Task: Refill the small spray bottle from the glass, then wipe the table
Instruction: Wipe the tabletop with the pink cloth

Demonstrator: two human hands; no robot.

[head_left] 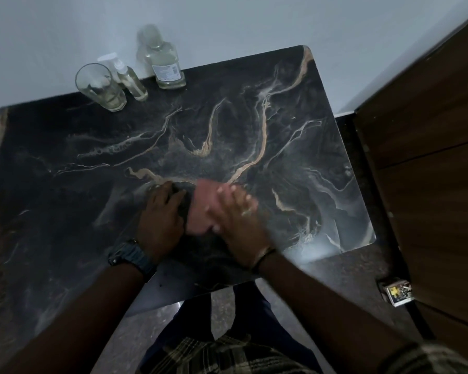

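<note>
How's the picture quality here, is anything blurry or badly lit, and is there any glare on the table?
Head view: dim overall, the left side of the table nearly black. The right hand and the pink cloth beneath it are motion-smeared; the left hand is sharper. A pale sheen sits at the table's near right corner. The large bottle looks soft, and wide-angle distortion bends the table's edges.

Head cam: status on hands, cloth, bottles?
Left hand and right hand both flat on pink cloth, mid-table. Spray bottle, glass, large bottle at far edge. Nothing near cloth.
</note>
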